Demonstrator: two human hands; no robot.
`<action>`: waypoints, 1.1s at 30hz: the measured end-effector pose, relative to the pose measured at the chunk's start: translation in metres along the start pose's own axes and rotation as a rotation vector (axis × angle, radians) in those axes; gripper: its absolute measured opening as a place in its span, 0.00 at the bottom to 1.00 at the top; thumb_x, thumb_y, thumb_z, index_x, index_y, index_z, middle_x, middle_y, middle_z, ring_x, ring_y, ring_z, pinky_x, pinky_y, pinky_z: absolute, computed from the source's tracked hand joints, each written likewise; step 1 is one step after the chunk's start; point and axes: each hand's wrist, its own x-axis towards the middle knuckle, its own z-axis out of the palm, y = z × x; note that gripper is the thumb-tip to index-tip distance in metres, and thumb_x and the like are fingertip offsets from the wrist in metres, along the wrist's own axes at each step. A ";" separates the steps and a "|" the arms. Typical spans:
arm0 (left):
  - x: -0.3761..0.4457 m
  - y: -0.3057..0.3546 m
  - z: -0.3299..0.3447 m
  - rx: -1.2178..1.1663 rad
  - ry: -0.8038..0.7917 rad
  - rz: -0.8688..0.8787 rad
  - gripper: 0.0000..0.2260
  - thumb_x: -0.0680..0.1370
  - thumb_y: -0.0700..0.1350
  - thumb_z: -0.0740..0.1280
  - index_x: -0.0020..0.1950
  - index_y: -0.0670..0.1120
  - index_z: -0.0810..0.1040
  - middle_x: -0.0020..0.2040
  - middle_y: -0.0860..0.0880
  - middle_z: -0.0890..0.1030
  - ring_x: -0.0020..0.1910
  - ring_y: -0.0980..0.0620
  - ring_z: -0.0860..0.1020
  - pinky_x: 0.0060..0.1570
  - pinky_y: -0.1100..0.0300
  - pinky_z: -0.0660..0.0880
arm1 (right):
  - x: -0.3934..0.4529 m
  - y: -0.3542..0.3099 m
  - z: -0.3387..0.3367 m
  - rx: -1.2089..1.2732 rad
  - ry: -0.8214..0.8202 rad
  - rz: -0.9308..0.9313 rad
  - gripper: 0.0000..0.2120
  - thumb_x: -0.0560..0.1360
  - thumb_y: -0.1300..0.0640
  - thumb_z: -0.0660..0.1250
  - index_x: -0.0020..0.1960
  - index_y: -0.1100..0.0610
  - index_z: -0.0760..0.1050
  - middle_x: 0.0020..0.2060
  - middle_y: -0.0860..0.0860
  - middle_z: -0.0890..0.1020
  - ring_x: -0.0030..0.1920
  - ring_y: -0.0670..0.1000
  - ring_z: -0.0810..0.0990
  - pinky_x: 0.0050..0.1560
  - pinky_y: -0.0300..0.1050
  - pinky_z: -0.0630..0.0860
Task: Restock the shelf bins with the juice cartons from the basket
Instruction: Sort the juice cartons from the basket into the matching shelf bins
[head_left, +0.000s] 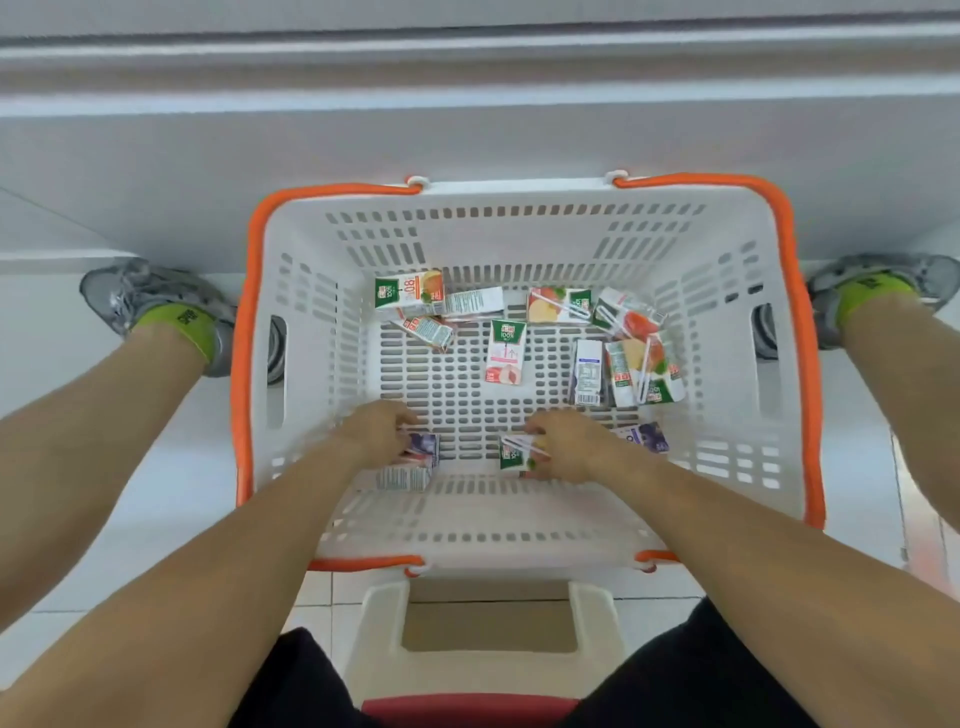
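Down inside the white basket (727, 395) with orange handles (244, 332), both hands reach the near end of the slotted floor. Fingers of the left hand (375, 432) are curled over a purple carton (423, 448), which lies against a pale carton (402, 478) showing its printed back. Fingers of the right hand (569, 446) are curled round a green-and-white carton (515, 453) with a straw taped across it. Just right of that wrist lies another purple carton (647, 437). Farther in, a peach carton (505, 352) lies alone mid-floor, about 3 cartons (415, 297) sit at the far left, and a cluster (631, 358) of roughly 5 fills the far right. Beside the basket stand 2 grey sneakers (130, 296) with lime socks. A beige stool (488, 623) sits below.
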 end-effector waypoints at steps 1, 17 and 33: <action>0.002 0.001 -0.001 0.032 -0.029 0.002 0.12 0.77 0.37 0.69 0.60 0.42 0.78 0.55 0.45 0.82 0.49 0.52 0.83 0.46 0.63 0.81 | 0.001 -0.001 0.002 -0.004 0.005 0.005 0.32 0.74 0.48 0.74 0.73 0.56 0.68 0.67 0.54 0.75 0.64 0.56 0.75 0.66 0.49 0.72; 0.003 0.011 0.008 0.270 -0.041 -0.004 0.12 0.80 0.41 0.68 0.63 0.43 0.75 0.64 0.46 0.74 0.66 0.45 0.74 0.58 0.61 0.71 | -0.010 -0.014 -0.006 0.112 0.007 0.040 0.25 0.72 0.51 0.75 0.65 0.55 0.72 0.59 0.53 0.77 0.53 0.54 0.77 0.47 0.43 0.71; -0.019 0.068 -0.010 -0.722 0.166 0.074 0.12 0.81 0.43 0.65 0.65 0.43 0.70 0.63 0.44 0.72 0.62 0.42 0.74 0.42 0.49 0.83 | -0.031 -0.028 -0.052 1.152 0.189 0.135 0.16 0.76 0.60 0.71 0.60 0.58 0.71 0.49 0.52 0.76 0.45 0.51 0.81 0.47 0.53 0.83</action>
